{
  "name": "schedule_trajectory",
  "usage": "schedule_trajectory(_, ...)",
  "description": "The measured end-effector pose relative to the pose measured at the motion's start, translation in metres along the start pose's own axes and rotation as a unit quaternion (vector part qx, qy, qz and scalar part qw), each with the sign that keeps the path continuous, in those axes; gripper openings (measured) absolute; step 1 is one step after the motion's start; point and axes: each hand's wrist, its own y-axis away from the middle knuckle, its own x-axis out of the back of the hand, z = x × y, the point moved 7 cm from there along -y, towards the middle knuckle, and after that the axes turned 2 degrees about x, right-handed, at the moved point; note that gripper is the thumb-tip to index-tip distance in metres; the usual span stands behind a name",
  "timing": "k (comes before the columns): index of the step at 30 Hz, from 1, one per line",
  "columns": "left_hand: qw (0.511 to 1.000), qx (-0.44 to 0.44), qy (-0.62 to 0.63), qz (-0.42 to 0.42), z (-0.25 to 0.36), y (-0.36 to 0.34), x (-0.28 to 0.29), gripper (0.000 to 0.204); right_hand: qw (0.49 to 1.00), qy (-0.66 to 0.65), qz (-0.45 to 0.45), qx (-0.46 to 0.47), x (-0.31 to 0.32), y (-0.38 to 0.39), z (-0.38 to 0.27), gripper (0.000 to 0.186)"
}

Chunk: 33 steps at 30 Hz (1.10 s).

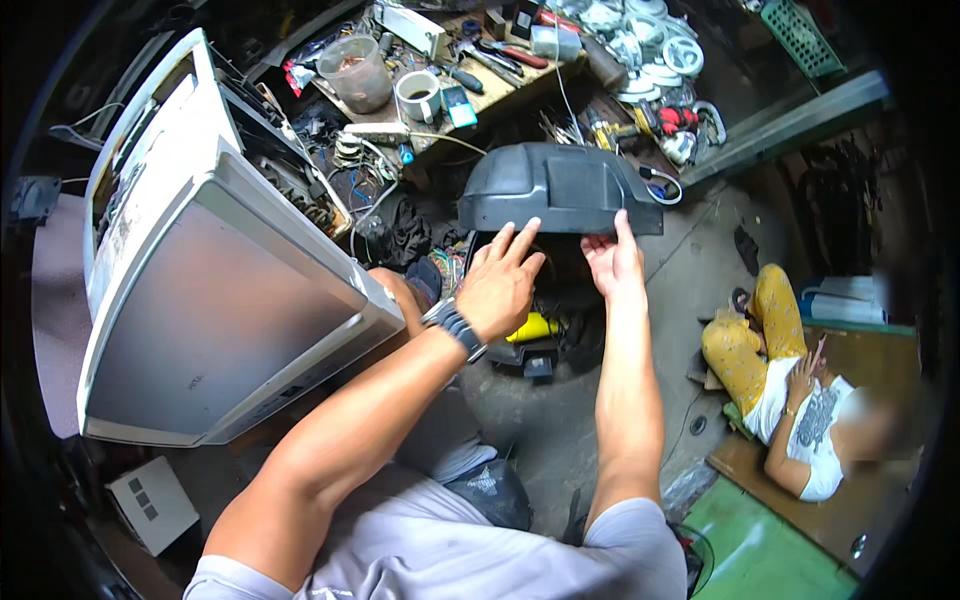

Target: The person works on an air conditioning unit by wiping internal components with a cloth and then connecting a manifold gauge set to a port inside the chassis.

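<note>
A black moulded plastic cover (550, 185) is tilted up in front of me, above a dark opening with tangled coloured wires and a yellow object (532, 326) inside or below it. My left hand (500, 275) has its fingers stretched out, their tips at the cover's lower edge. My right hand (617, 260) grips that edge farther right, thumb up on the face and fingers curled beneath. At my left stands an old silver-and-white television (220, 310) with its back opened, showing inner parts.
A cluttered workbench (450, 140) beyond holds tools, a cup (418, 97), a plastic tub (355, 72) and white round parts (662, 55). A person in yellow trousers (750, 345) reclines on a board at right. A cardboard box (150, 505) lies at lower left.
</note>
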Motion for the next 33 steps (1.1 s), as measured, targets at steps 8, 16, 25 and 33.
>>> schedule_trajectory(8, 0.999, -0.032, -0.028, -0.002, -0.013, -0.04, -0.022, 0.064, 0.968, 0.23, 0.056, -0.08, 0.163, -0.029, 0.171, 0.024)
schedule_trajectory(16, 0.996, -0.032, -0.081, -0.031, -0.033, -0.026, -0.016, 0.045, 0.984, 0.154, 0.08, 0.042, 0.071, -0.045, 0.318, 0.063)
schedule_trajectory(25, 0.999, 0.013, -0.003, -0.042, -0.027, -0.024, -0.006, 0.052, 0.957, 0.152, 0.242, 0.049, 0.086, -0.013, 0.27, 0.053)
schedule_trajectory(33, 0.999, -0.014, -0.033, -0.033, -0.033, -0.031, -0.019, 0.051, 0.985, -0.018, 0.167, -0.028, 0.117, 0.028, 0.178, 0.03)
